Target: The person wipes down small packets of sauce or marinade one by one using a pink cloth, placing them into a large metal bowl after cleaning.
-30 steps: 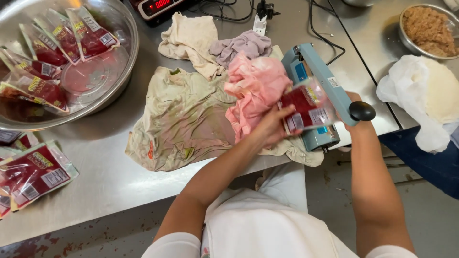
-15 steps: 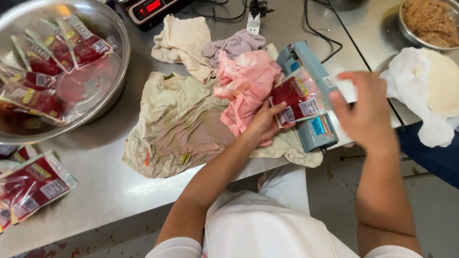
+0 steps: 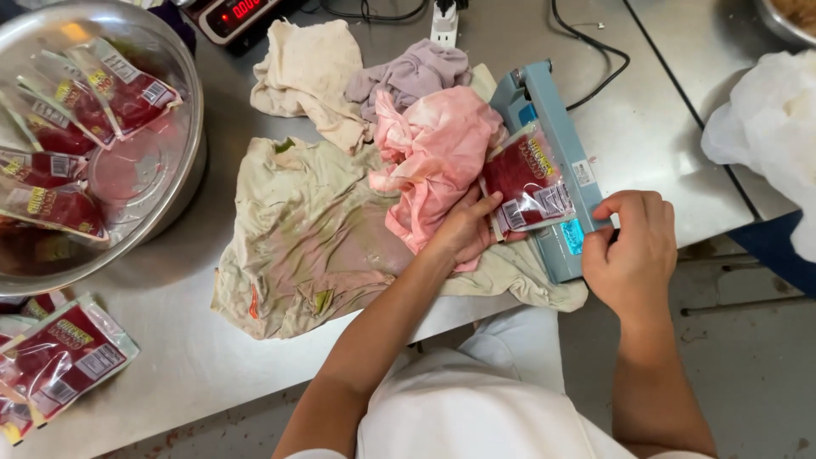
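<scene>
My left hand (image 3: pixel 463 229) grips a clear pouch of red filling (image 3: pixel 527 183) by its lower left corner and holds it across a blue heat sealer (image 3: pixel 544 102) at the table's front edge. The pouch's right edge lies along the sealer's bar. My right hand (image 3: pixel 633 251) is curled around the near end of that bar, with the fingers closed over the handle, which the hand hides. A crumpled pink cloth (image 3: pixel 438 157) lies just left of the pouch, under my left wrist.
A stained beige cloth (image 3: pixel 306 238) covers the steel table (image 3: pixel 170 357). A large steel bowl (image 3: pixel 183 183) at left holds several red pouches, and more pouches (image 3: pixel 59 361) lie at the front left. A scale (image 3: pixel 242 13), a power strip (image 3: pixel 444 21) and a white bag (image 3: pixel 765 127) are also here.
My right hand was on the sealer's black knob, rose open above the sealer, and has now come down curled at its near end. My left hand kept hold of the pouch.
</scene>
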